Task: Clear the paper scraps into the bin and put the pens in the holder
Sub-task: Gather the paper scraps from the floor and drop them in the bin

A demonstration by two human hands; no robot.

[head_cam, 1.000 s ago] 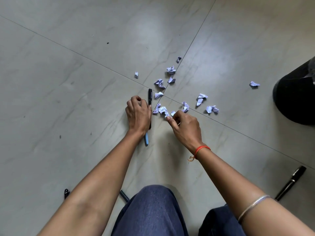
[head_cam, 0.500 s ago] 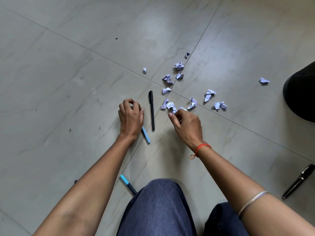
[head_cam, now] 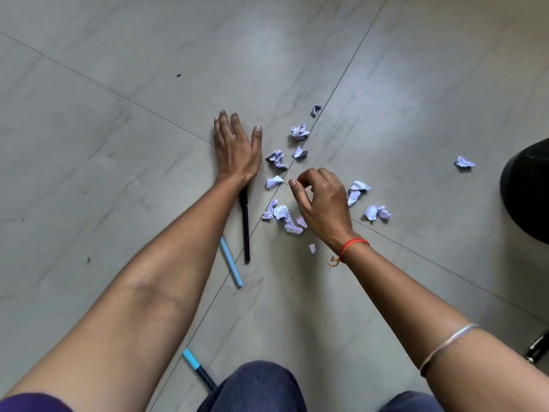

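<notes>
Several crumpled white paper scraps [head_cam: 300,131] lie scattered on the grey tiled floor. My left hand [head_cam: 236,147] rests flat on the floor, fingers spread, just left of the scraps. Its wrist covers the top end of a black pen [head_cam: 246,230]. A light blue pen [head_cam: 231,264] lies beside that one, partly under my forearm. My right hand [head_cam: 322,200] hovers over the scrap pile [head_cam: 283,215] with its fingers curled toward the thumb; whether it holds paper is hidden. The black bin [head_cam: 525,191] is at the right edge.
A dark pen with a blue cap [head_cam: 197,368] lies by my left knee. Another black pen [head_cam: 537,347] shows at the lower right edge. One scrap [head_cam: 464,162] sits apart, close to the bin. My knees in blue trousers fill the bottom.
My left hand has let go of the light blue pen, moved forward and spread flat. My right hand has lifted off the near scraps and shifted forward.
</notes>
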